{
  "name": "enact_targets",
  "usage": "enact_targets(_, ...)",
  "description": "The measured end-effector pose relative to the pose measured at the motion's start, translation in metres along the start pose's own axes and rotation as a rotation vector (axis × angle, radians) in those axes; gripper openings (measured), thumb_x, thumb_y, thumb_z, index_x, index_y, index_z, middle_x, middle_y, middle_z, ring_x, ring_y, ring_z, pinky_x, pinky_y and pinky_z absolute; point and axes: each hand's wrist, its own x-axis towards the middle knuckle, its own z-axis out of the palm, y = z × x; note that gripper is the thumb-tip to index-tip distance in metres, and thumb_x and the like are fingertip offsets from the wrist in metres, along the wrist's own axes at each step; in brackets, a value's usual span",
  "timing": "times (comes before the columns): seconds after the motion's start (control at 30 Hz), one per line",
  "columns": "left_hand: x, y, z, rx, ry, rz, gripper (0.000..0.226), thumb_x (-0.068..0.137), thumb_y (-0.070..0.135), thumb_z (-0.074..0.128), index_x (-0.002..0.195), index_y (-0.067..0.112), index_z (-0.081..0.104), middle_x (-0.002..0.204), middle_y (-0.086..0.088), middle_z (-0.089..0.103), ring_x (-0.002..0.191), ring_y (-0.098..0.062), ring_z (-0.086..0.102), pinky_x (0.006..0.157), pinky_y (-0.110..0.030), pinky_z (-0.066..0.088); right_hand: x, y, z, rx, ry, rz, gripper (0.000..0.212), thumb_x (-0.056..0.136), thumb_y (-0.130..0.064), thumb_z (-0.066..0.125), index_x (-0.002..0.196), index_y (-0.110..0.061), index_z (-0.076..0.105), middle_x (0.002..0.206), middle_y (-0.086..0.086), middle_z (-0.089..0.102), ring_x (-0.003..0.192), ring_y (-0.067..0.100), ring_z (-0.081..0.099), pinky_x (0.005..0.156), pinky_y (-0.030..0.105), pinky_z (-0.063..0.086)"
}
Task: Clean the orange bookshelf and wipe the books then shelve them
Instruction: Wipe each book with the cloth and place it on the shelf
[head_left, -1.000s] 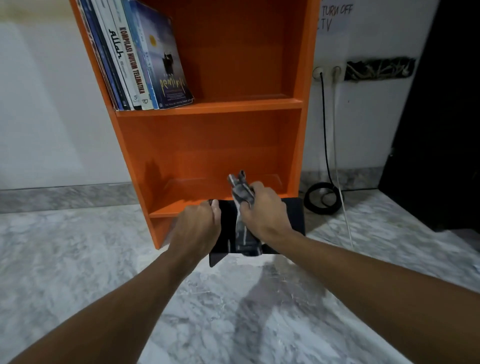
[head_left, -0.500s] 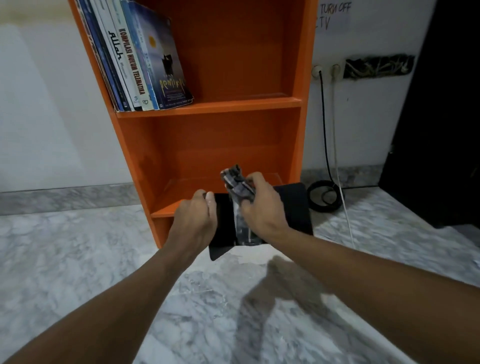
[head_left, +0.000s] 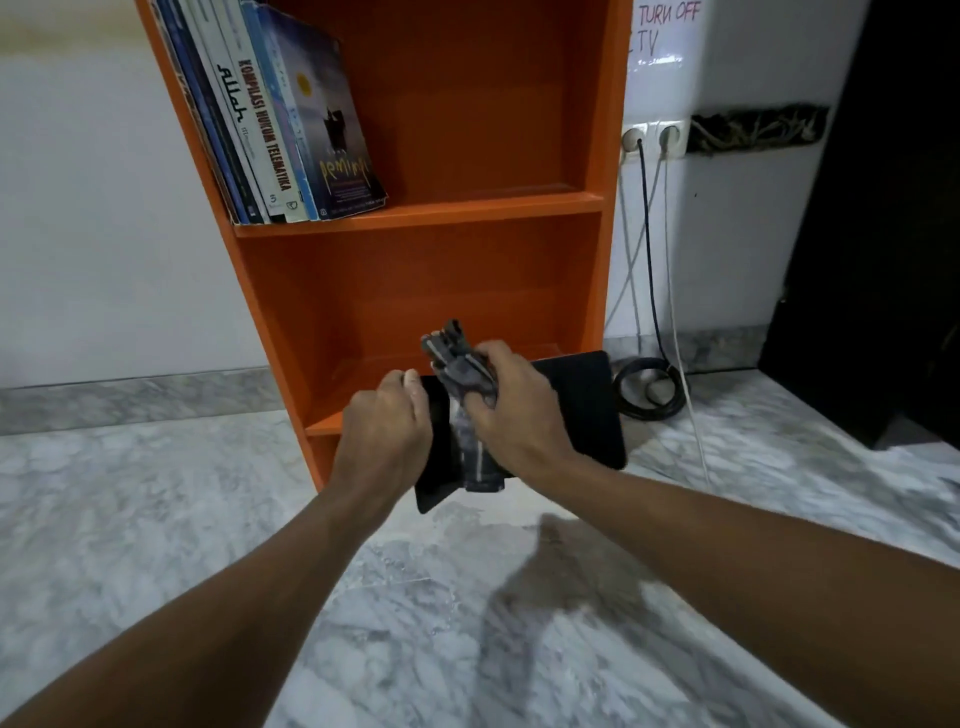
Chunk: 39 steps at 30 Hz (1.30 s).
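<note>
An orange bookshelf (head_left: 467, 202) stands against the white wall. Several books (head_left: 280, 119) lean to the left on its upper shelf; the lower shelf holds nothing. In front of the lower shelf I hold up a black book (head_left: 587, 410) above the floor. My left hand (head_left: 387, 423) grips its left edge. My right hand (head_left: 511, 402) grips a grey patterned cloth (head_left: 470, 415) and presses it on the book's cover, with a strip of cloth hanging down over the book.
The floor is grey-white marble (head_left: 208, 519). Right of the bookshelf, wall sockets (head_left: 652, 137) feed black and white cables down to a coiled black cable (head_left: 649, 389) on the floor. A dark piece of furniture (head_left: 883, 234) fills the right side.
The book has come up a little and tilted, its right end moving right. My right hand with the cloth has shifted slightly up over the cover. My left hand keeps its grip.
</note>
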Motion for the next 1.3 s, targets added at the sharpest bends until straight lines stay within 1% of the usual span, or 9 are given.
enact_targets(0.1,0.003,0.008,0.003,0.022,-0.011,0.049,0.035,0.106,0.026,0.031,0.082,0.013,0.052,0.058,0.0,0.05,0.047,-0.017,0.051,0.041,-0.027,0.041,-0.028,0.011,0.016,-0.273,-0.145,0.171,0.031,0.088,-0.013,0.059,0.116,-0.02,0.049,0.11,0.004,0.055,0.099,0.029,0.058,0.084,0.042,0.049)
enact_targets(0.23,0.005,-0.006,-0.004,0.091,0.02,0.005,0.035,0.106,0.025,0.029,0.082,0.011,0.05,0.056,0.001,0.046,0.045,-0.014,0.045,0.041,-0.025,0.029,-0.085,0.026,0.015,-0.388,-0.536,0.19,0.014,0.087,-0.032,0.056,0.09,-0.024,0.045,0.091,0.002,0.053,0.088,0.029,0.057,0.066,0.033,0.041)
enact_targets(0.37,0.007,-0.015,-0.002,0.107,0.012,-0.001,0.035,0.106,0.025,0.03,0.088,0.007,0.055,0.059,-0.005,0.049,0.048,-0.02,0.045,0.046,-0.029,0.031,-0.059,0.007,-0.015,-0.325,-0.274,0.002,0.016,0.085,-0.03,0.056,0.094,-0.027,0.043,0.085,-0.006,0.042,0.07,0.016,0.047,0.055,0.023,0.033)
enact_targets(0.53,0.004,-0.002,-0.001,0.1,0.008,0.009,0.034,0.106,0.027,0.03,0.087,0.011,0.052,0.068,-0.006,0.055,0.052,-0.015,0.048,0.053,-0.031,0.042,0.006,0.016,-0.026,-0.627,0.128,-0.178,0.055,0.07,-0.006,0.072,0.121,-0.021,0.056,0.092,0.01,0.047,0.077,0.03,0.051,0.052,0.036,0.045)
enact_targets(0.67,0.01,0.002,-0.004,0.089,0.024,-0.021,0.034,0.107,0.029,0.029,0.09,0.012,0.053,0.07,-0.004,0.055,0.055,-0.016,0.052,0.054,-0.03,0.046,-0.055,0.051,-0.011,-0.747,-0.431,-0.483,0.049,0.071,-0.011,0.073,0.115,-0.022,0.055,0.104,0.011,0.048,0.09,0.032,0.051,0.058,0.035,0.031)
enact_targets(0.73,0.012,0.0,-0.008,0.084,0.038,-0.044,0.033,0.106,0.028,0.029,0.087,0.012,0.052,0.067,-0.002,0.052,0.053,-0.014,0.048,0.052,-0.029,0.041,-0.087,0.051,-0.009,-0.676,-0.7,-0.431,0.039,0.085,-0.019,0.064,0.118,-0.025,0.045,0.112,0.009,0.043,0.101,0.028,0.046,0.064,0.036,0.032)
enact_targets(0.93,0.012,-0.005,-0.004,0.119,-0.027,-0.099,0.039,0.106,0.023,0.031,0.08,0.007,0.056,0.074,-0.011,0.061,0.061,-0.024,0.054,0.064,-0.035,0.047,-0.05,0.015,-0.013,-0.237,-0.153,-0.021,0.031,0.09,-0.015,0.052,0.118,-0.022,0.043,0.1,0.0,0.043,0.085,0.021,0.045,0.068,0.035,0.036)
enact_targets(1.17,0.021,0.006,-0.004,-0.016,-0.077,-0.333,0.042,0.099,0.016,0.041,0.062,0.002,0.055,0.061,-0.009,0.055,0.054,-0.021,0.049,0.049,-0.031,0.034,-0.061,-0.002,0.012,-0.031,-0.415,0.061,0.067,0.082,-0.024,0.063,0.142,-0.019,0.032,0.126,0.001,0.042,0.116,0.019,0.042,0.097,0.037,0.04)
enact_targets(1.3,0.021,0.002,-0.007,-0.137,-0.094,-0.469,0.038,0.096,0.017,0.044,0.063,0.001,0.055,0.061,-0.008,0.053,0.059,-0.026,0.05,0.048,-0.031,0.032,-0.043,-0.002,0.008,-0.116,-0.153,-0.069,0.033,0.09,-0.033,0.062,0.117,-0.017,0.056,0.103,0.001,0.059,0.096,0.02,0.055,0.078,0.032,0.042)
